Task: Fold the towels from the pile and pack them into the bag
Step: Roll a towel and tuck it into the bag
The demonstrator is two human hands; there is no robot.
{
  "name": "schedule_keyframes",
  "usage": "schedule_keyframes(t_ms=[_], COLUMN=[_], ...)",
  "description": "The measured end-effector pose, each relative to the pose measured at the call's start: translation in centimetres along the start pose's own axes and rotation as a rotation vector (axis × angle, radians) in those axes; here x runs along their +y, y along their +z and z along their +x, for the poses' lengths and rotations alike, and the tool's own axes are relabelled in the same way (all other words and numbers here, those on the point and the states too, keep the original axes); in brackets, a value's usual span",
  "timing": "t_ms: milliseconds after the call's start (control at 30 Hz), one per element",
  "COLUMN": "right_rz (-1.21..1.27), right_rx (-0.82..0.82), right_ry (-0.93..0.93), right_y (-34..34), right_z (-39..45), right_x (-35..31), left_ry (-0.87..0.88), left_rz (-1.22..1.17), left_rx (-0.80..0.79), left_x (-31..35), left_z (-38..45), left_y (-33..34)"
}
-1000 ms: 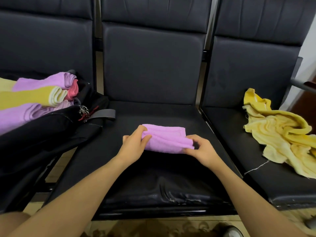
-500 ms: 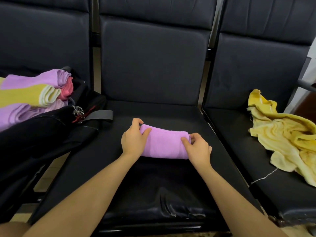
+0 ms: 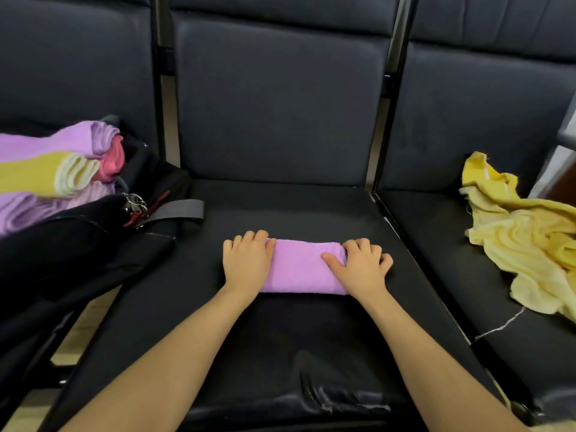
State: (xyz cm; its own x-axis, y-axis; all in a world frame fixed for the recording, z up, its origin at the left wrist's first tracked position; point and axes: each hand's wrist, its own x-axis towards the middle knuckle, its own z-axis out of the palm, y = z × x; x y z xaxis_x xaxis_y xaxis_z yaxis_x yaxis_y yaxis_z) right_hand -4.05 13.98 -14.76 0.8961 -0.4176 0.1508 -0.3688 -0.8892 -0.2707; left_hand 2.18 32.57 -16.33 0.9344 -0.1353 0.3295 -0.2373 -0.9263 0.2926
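A folded purple towel (image 3: 300,266) lies on the middle black seat (image 3: 280,322). My left hand (image 3: 246,263) presses flat on its left end and my right hand (image 3: 361,268) on its right end, fingers spread over the cloth. On the left seat a black bag (image 3: 78,254) lies open, with folded purple, yellow and pink towels (image 3: 59,169) showing in its mouth. A pile of crumpled yellow towels (image 3: 526,241) rests on the right seat.
The three black padded seats stand in a row with tall backrests (image 3: 274,98). A grey strap (image 3: 174,210) and metal keyring (image 3: 134,204) of the bag reach onto the middle seat. Tiled floor shows between the seats at lower left.
The purple towel has been folded over once more into a narrower bundle. Both hands shifted from pinching its edges to pressing down on its two ends.
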Motion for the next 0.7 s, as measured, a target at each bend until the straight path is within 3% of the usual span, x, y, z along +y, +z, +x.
schedule_keyframes(t_ms=[367, 700], right_rz=[0.272, 0.614], right_rx=[-0.025, 0.000], right_ry=[-0.037, -0.046], right_y=[-0.6, -3.0], right_z=[-1.7, -3.7], right_x=[-1.2, -2.9], left_ry=[0.016, 0.023], left_rz=[0.080, -0.091], left_rx=[-0.024, 0.208], left_x=[-0.1, -1.2], left_z=[-0.9, -1.8], left_y=[-0.6, -3.1])
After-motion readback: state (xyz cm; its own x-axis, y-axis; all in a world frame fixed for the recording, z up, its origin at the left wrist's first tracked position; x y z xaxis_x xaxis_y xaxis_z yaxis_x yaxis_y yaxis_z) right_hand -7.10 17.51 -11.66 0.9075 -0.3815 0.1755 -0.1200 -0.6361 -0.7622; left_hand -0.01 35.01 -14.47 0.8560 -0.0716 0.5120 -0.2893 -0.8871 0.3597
